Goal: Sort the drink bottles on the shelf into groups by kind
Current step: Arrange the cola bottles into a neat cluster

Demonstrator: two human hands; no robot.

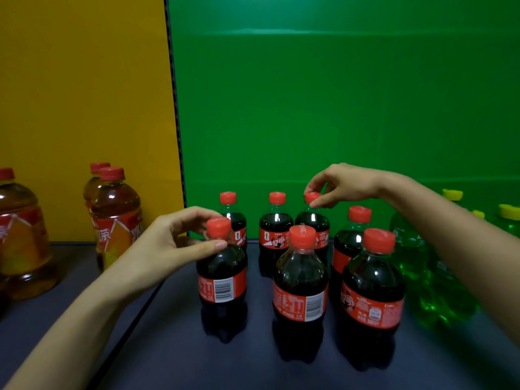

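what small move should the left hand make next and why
Probably slide the front-left cola bottle a little rightward, toward the other colas. The left hand already holds its neck, and it stands slightly apart from them, on the side nearest the tea bottles.

Dim, soft focus, wide-angle edge distortion

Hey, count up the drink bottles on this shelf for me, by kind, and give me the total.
cola bottle, red cap, dark drink: 7
amber tea bottle, red cap: 3
green bottle, yellow cap: 3 caps in view; the bodies blur together and more may be hidden
Total in view: 13
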